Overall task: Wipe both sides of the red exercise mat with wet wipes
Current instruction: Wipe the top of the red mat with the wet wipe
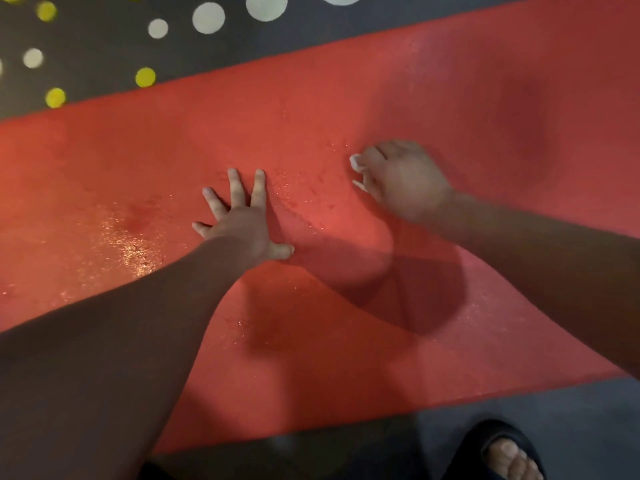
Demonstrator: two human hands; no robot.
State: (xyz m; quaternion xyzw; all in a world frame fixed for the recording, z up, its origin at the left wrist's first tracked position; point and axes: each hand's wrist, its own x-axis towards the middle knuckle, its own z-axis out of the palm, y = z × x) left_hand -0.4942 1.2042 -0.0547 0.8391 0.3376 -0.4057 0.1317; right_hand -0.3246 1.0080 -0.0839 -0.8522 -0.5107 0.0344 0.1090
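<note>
Red mat point(450, 81) lies flat on a dark carpet point(97, 46) with white and yellow dots, running across the whole view from left to right. Wet shiny patches on mat, biggest one at left of the left hand, small droplets between the hands. Left hand point(242, 220) flat on the mat near its middle, fingers straight and spread, palm down, holding nothing. Right hand point(401, 181) a bit blurred, on the mat to the right and slightly farther away, fingers curled over a white wet wipe point(356, 164); only small bits of the wipe show at the fingertips, rest hidden under the hand. Hands apart, not touching. Both forearms bare. Arm shadows fall on the near part of the mat. Bottom right: a foot in a black sandal point(502, 452) on grey floor, just off the mat's near edge.
</note>
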